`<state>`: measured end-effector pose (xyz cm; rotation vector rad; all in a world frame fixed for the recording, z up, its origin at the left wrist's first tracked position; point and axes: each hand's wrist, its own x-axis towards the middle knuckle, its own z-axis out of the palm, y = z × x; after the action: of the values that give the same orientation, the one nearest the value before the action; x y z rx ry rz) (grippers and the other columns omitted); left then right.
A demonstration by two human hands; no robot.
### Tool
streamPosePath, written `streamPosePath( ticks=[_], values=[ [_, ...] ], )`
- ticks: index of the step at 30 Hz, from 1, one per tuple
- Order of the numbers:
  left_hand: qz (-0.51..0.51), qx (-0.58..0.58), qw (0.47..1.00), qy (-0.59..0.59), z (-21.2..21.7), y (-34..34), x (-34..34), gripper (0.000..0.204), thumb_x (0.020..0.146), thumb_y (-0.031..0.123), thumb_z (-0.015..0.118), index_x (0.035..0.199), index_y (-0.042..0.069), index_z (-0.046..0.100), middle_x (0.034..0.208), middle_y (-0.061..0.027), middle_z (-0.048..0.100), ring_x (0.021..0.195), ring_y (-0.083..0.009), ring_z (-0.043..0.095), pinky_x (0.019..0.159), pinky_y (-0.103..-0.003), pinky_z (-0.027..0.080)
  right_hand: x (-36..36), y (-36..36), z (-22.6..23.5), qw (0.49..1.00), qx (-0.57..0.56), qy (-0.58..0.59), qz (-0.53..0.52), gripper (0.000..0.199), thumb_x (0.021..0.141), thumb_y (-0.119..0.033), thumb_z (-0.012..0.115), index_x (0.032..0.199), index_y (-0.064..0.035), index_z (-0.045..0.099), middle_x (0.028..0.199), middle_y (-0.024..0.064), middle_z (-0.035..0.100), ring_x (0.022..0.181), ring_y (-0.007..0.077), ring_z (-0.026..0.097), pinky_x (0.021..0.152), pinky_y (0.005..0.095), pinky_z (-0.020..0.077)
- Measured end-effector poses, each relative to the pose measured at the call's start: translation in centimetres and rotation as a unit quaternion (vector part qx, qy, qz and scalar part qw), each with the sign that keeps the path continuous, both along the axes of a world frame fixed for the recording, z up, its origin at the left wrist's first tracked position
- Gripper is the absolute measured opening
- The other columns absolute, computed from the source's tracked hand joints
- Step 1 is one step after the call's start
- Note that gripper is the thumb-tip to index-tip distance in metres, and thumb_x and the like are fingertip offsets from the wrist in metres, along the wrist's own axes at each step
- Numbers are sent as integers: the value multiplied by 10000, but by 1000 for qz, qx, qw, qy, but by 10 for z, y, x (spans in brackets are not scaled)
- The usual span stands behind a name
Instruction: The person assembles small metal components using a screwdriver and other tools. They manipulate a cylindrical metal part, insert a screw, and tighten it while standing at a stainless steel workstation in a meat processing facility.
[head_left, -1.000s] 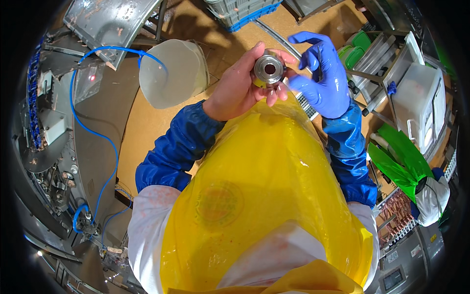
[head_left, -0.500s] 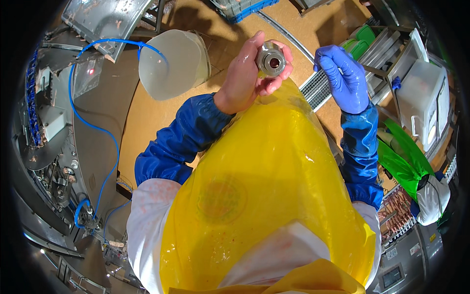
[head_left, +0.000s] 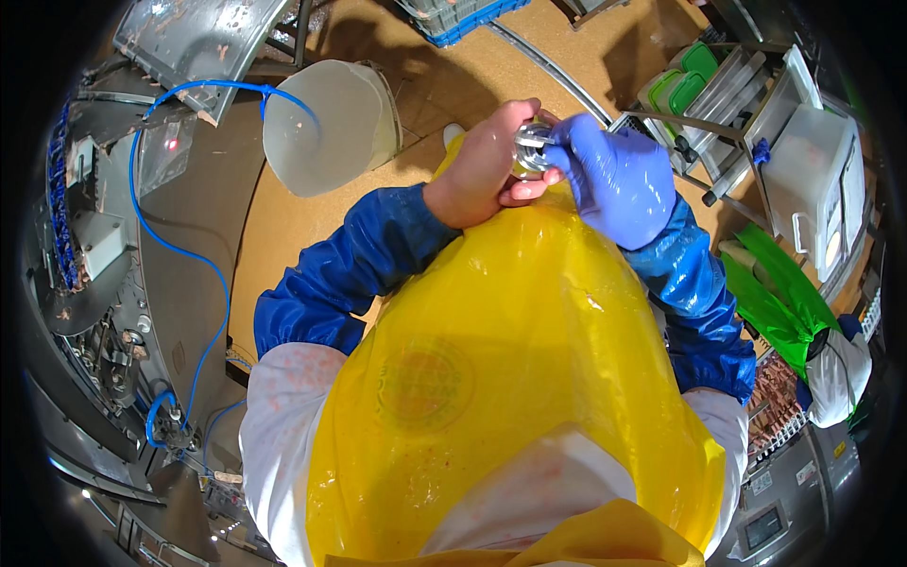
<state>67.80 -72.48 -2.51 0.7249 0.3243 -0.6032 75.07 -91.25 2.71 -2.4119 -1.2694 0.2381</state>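
Note:
In front of my yellow apron (head_left: 529,331), my left hand (head_left: 475,170) is bare and wrapped round a short, shiny steel cylindrical fitting (head_left: 531,149). My right hand (head_left: 624,184), in a blue glove, meets it from the right. Its thumb and fingertips are pinched together at the fitting's near end, where a bit of bright metal shows. What exactly those fingertips grip is hidden by the glove. Both hands are touching the fitting. Wet blue sleeves cover my forearms.
A whitish tub (head_left: 326,128) stands left of my hands, with a blue hose (head_left: 203,255) running over its rim. Steel machinery (head_left: 189,227) lines the left side. At right are a rack with green-lidded containers (head_left: 685,90), a clear plastic bin (head_left: 812,180) and someone in green (head_left: 784,293).
My right hand has come left and down onto the fitting, its fingertips now at the end. My left hand has lowered slightly and turned the fitting's open end toward the right.

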Motion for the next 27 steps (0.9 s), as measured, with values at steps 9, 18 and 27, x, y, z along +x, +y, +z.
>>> streamPosePath(
  ticks=[9,18,27],
  values=[
    [154,-176,972,40,-8,12,-7,619,1120,617,346,1256,67,597,1029,-127,643,649,-178,571,549,-297,423,32,-20,-36,756,323,455,-342,227,1116,-294,602,1115,-78,671,766,-46,554,636,40,467,560,214,358],
    [143,70,969,-191,9,6,16,425,1050,96,584,1441,-37,481,1201,-124,667,1028,-204,661,908,-313,540,-14,23,-15,807,318,424,-262,347,895,-153,883,1177,-38,717,921,-33,672,747,20,512,654,190,424],
    [153,244,898,-331,81,9,9,565,969,-11,689,1511,-23,530,1309,-93,539,1050,-166,706,923,-292,598,2,-16,-12,656,435,601,-140,463,1025,-416,730,1232,-9,650,689,-8,544,548,60,447,508,235,329]
  ],
)
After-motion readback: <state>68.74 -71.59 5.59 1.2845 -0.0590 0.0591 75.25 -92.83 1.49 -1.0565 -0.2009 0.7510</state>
